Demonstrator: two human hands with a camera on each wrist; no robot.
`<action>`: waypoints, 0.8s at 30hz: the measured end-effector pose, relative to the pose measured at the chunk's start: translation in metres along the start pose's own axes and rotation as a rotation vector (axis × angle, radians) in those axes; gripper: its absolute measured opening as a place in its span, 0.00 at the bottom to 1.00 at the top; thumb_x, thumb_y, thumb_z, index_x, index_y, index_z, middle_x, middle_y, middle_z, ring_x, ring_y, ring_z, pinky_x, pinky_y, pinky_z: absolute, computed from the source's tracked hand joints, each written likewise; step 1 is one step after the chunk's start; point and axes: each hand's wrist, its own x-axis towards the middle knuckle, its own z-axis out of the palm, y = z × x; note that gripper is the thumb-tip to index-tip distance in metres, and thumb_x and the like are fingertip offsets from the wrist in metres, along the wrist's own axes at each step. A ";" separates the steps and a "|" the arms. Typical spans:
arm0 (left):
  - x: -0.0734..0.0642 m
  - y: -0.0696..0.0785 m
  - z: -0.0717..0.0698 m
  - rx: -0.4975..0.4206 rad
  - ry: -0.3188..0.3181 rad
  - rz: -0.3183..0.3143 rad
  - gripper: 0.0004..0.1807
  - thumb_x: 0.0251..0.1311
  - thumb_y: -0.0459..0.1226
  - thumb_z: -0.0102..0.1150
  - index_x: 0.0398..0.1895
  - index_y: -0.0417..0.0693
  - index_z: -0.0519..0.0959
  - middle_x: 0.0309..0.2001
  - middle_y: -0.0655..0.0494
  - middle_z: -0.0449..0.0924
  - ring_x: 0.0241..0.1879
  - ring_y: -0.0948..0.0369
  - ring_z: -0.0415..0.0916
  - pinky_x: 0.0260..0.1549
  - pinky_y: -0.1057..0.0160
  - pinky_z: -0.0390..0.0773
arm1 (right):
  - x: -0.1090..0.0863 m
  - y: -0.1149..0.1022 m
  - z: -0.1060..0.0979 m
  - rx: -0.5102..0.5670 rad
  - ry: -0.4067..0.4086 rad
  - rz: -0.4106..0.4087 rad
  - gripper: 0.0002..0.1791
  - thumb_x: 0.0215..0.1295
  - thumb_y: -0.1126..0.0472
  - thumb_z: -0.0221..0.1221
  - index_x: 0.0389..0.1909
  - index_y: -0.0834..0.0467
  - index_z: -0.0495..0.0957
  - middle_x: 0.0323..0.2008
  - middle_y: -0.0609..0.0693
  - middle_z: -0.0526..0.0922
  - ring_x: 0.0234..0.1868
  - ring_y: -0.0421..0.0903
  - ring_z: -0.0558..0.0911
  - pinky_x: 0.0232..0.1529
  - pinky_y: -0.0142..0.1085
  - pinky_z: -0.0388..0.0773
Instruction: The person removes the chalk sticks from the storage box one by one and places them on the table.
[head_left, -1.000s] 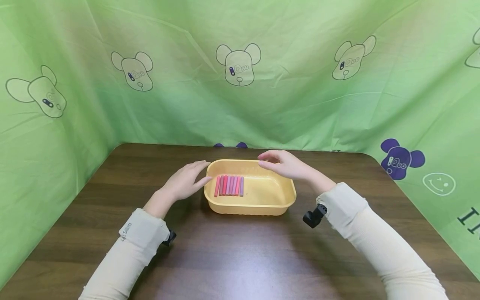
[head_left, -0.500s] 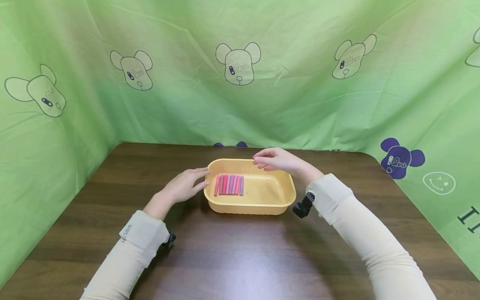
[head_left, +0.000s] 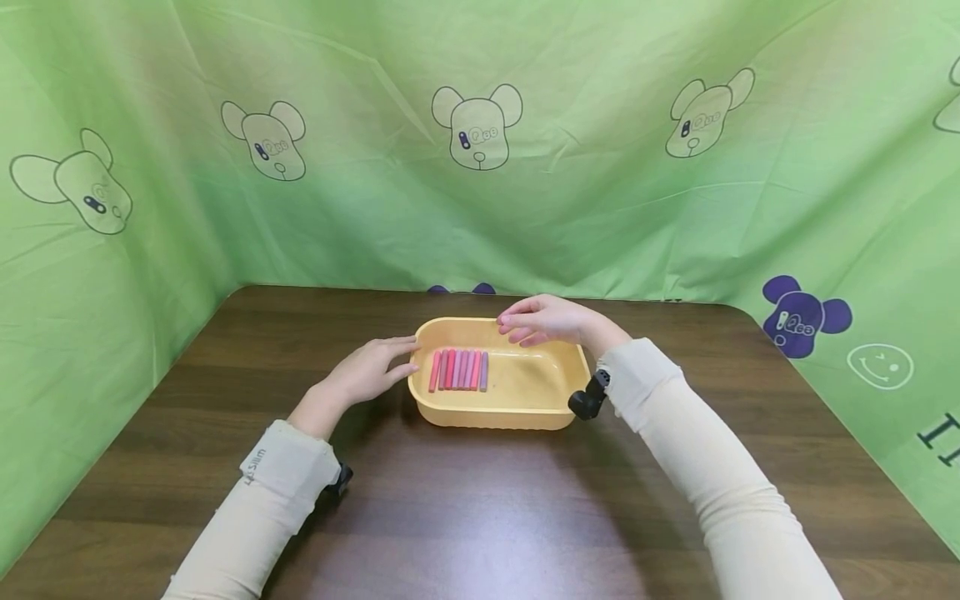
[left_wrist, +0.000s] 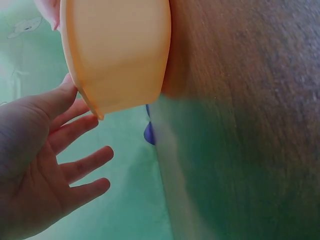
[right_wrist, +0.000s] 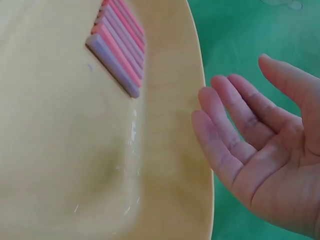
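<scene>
A yellow rectangular basin (head_left: 525, 402) with rounded corners stands on the table. Several pink and purple chalk-like sticks (head_left: 452, 370) lie side by side in its left half. My left hand (head_left: 365, 372) is at the basin's left end, thumb tip and fingertips right at the rim; in the left wrist view its fingers (left_wrist: 82, 167) are spread and nearly straight. Over the far rim, right of the sticks, my right hand (head_left: 551, 318) hovers. Its palm and relaxed fingers (right_wrist: 225, 115) show in the right wrist view, holding nothing, overlapping the basin's edge.
The brown wooden table (head_left: 465, 517) extends on all sides of the basin. A green curtain (head_left: 375, 225) with bear drawings hangs behind and at both sides. Black wrist cameras (head_left: 588, 397) sit under the pale sleeves (head_left: 720, 450).
My right hand has moved left along the basin's far rim. The left hand has shifted slightly, its thumb drawing back to the rim. The sticks and basin stay where they were.
</scene>
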 end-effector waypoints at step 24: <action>0.001 0.001 0.000 -0.006 -0.001 -0.021 0.24 0.65 0.41 0.52 0.61 0.38 0.71 0.63 0.44 0.71 0.65 0.49 0.66 0.65 0.50 0.64 | 0.024 0.009 -0.001 0.006 -0.158 0.075 0.24 0.66 0.59 0.54 0.60 0.66 0.68 0.51 0.54 0.81 0.43 0.40 0.81 0.58 0.43 0.75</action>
